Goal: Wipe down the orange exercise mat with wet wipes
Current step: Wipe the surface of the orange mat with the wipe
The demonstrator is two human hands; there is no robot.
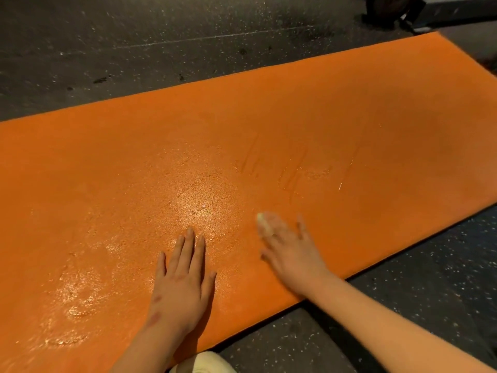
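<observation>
Across the dark speckled floor (134, 36) the orange exercise mat (295, 117) lies unrolled and flat, running from the lower left up to the far right, which leaves its whole top face open to wiping. Its near half carries a glossy wet sheen (196, 205) and faint streaks (295, 173), while the far strip looks matte, so I judge the work partly done, with the far side and right end left to do. A dark bag (390, 12) sits on the floor beyond the mat's far corner, well apart from it.

Of the two hands, the left hand (180, 281) lies palm down on the mat with fingers straight and together, holding nothing. It is probably planted there to brace the body and keep the mat from sliding. The right hand (287, 251) is blurred, its fingers spread and pressing flat rather than curling, just beside the mat's near edge. A pale shoe (201, 363) shows at the bottom edge. Smallest, a whitish wet wipe (262, 223) peeks from under the right fingertips, pinned against the mat so that pressure spreads across it.
</observation>
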